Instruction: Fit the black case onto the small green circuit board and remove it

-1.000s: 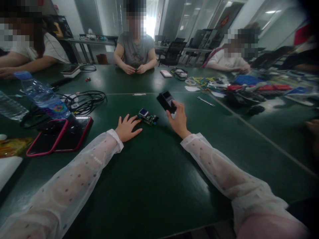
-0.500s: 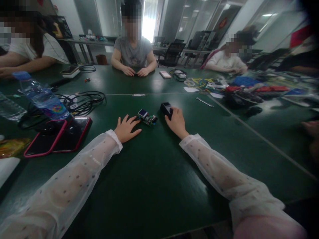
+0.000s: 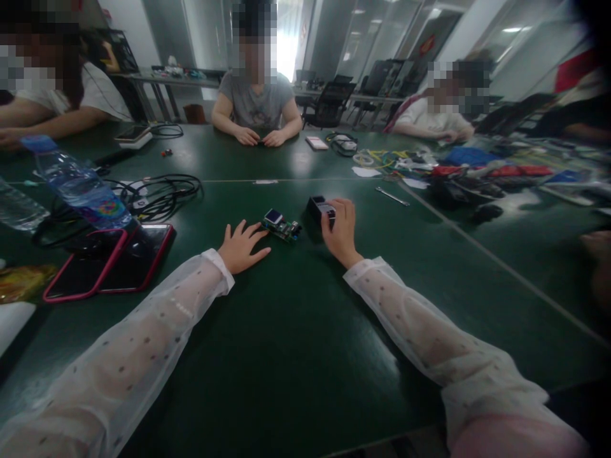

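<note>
My left hand (image 3: 243,245) lies flat on the green table (image 3: 296,331) with its fingers spread, the fingertips just short of a small green circuit board (image 3: 281,224) with a tiny screen. My right hand (image 3: 340,230) is closed around a small black box-shaped device (image 3: 317,208) that rests on the table to the right of the board. Both arms wear sheer white dotted sleeves.
Two phones in red cases (image 3: 109,259) and a water bottle (image 3: 76,184) sit at the left beside coiled black cables (image 3: 157,191). Tools, wires and parts (image 3: 458,168) crowd the right. Three people sit at the far side; another person's hand (image 3: 596,245) shows at the right edge.
My right hand brought the black device down from the air onto the table and now grips it from the side. My left hand stayed where it was.
</note>
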Action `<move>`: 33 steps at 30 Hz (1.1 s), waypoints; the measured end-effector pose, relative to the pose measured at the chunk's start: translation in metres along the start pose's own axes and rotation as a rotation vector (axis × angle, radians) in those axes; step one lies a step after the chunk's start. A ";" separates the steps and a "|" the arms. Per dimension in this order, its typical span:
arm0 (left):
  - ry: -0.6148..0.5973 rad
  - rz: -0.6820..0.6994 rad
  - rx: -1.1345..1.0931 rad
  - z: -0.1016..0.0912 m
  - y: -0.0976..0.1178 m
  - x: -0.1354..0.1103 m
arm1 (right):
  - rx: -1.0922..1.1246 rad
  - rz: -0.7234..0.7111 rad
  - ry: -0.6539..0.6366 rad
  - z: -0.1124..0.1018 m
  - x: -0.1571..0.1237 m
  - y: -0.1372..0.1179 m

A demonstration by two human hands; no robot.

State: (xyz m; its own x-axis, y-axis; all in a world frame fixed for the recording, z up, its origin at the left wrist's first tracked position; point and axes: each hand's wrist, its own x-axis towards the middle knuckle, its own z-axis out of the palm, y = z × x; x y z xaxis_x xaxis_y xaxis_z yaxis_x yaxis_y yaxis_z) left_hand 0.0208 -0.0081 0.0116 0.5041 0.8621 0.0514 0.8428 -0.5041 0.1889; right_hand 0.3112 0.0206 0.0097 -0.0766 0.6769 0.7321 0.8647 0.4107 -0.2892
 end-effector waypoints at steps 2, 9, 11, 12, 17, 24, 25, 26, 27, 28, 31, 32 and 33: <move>0.004 -0.003 0.000 0.001 0.000 0.000 | 0.098 -0.144 -0.048 -0.005 -0.001 -0.010; 0.024 -0.015 0.016 0.002 0.002 0.000 | 0.189 -0.390 -0.415 -0.007 -0.004 -0.033; 0.022 -0.017 0.017 0.001 0.003 0.000 | 0.205 -0.389 -0.439 -0.005 -0.004 -0.032; 0.022 -0.017 0.017 0.001 0.004 -0.001 | 0.211 -0.382 -0.439 -0.004 -0.003 -0.031; 0.020 -0.009 0.008 0.000 0.002 -0.001 | 0.203 -0.355 -0.432 -0.003 -0.002 -0.027; 0.021 -0.012 0.004 0.002 0.001 0.000 | 0.127 -0.342 -0.404 -0.003 -0.002 -0.026; 0.021 -0.013 0.003 0.002 0.001 0.000 | 0.122 -0.340 -0.401 -0.002 -0.001 -0.026; 0.020 -0.012 0.002 0.002 0.002 0.000 | 0.117 -0.336 -0.398 -0.002 -0.001 -0.025; 0.019 -0.011 0.000 0.001 0.002 0.000 | 0.111 -0.329 -0.394 -0.001 -0.001 -0.025; 0.017 -0.011 -0.002 0.001 0.002 -0.001 | 0.103 -0.321 -0.391 0.000 -0.001 -0.024; 0.008 -0.011 -0.011 0.000 0.002 -0.001 | 0.087 -0.307 -0.379 0.000 -0.001 -0.023; 0.005 -0.009 -0.015 -0.001 0.001 -0.001 | 0.089 -0.302 -0.367 -0.001 -0.001 -0.023; 0.004 -0.007 -0.017 -0.001 0.001 -0.001 | 0.092 -0.290 -0.342 -0.002 -0.002 -0.023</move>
State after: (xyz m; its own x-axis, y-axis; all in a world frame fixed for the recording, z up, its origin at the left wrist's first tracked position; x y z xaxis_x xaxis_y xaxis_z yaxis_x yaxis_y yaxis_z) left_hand 0.0212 -0.0094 0.0125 0.4979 0.8656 0.0537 0.8426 -0.4974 0.2063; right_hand 0.2920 0.0086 0.0165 -0.4823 0.6824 0.5493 0.7369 0.6551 -0.1668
